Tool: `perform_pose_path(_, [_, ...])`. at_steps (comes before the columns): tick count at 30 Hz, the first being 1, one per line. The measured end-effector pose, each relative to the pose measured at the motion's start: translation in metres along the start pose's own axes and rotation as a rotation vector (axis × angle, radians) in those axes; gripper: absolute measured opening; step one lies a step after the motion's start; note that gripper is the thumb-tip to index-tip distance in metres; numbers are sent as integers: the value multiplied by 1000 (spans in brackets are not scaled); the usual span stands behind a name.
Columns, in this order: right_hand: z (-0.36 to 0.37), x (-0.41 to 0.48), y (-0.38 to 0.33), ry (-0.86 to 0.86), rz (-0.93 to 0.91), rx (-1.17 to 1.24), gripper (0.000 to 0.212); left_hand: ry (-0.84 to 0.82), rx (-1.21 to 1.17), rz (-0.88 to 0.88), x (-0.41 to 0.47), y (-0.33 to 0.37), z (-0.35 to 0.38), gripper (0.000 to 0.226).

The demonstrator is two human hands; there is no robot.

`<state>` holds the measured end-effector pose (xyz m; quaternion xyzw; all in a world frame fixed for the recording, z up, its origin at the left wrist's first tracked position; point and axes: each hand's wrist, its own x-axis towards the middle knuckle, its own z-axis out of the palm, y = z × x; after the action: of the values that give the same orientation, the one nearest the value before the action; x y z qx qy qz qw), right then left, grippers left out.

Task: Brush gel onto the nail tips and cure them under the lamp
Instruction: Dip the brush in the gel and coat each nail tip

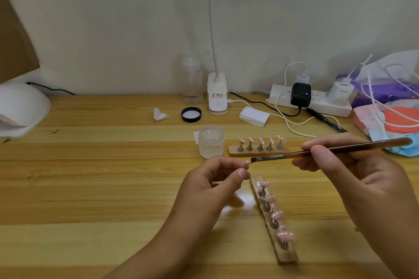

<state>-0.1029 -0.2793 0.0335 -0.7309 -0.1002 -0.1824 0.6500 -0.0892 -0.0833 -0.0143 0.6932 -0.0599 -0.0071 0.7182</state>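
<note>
**A:** Holding what, in the head view, is that left hand (pixel 215 179)?

**B:** One pink nail tip (pixel 247 162), pinched between thumb and forefinger and raised off the table (pixel 90 188). I'd judge it is lifted so the tip faces the bristles and can be turned freely.

**A:** And the right hand (pixel 344 165)?

**B:** Its fingers are wrapped pen-style round the brush (pixel 328 150), partway along the brown handle. The bristle end reaches across to the pinch. It is either touching the tip or just short of it, and I can't tell which.

**A:** Which holder does that tip belong to?

**B:** Likely the near holder (pixel 288 256), the wooden strip lying just below the pinch on the person's side. The end closest to the fingers shows a bare metal disc, and four tips stand along the rest.

**A:** Anything beyond the pinch?

**B:** A far holder (pixel 233 150) carrying five tips lies just past it, under the brush shaft. Beside that, to the left, stands the open jar (pixel 210 141), close enough to reload the bristles with a short reach. Its black lid (pixel 191 114) lies farther back.

**A:** And the curing lamp (pixel 22 108)?

**B:** The white dome sits well off to the left of the pinch, at the table's edge. I can't see inside it. With this tip in the fingers and the brush at it, curing looks like a step not yet reached.
</note>
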Motion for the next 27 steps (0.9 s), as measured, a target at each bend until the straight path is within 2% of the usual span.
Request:
perform_pose_path(6, [4,-2,6,27,59,149,21,9,17,-1,0,0,1,12])
perform_pose_path(13, [6,-5,10,21,110,95,21,22,36,-21,1,-2,0,11])
perform_pose_path(22, [0,-2,14,71,25,72,24,27,23,-16,1,-2,0,9])
perform_pose_path(25, [-1,-3,13,44,-11,79,34,21,43,-7,0,-2,1,10])
perform_pose_path(27, [1,-4,12,13,-4,72,25,22,57,4,0,-1,0,11])
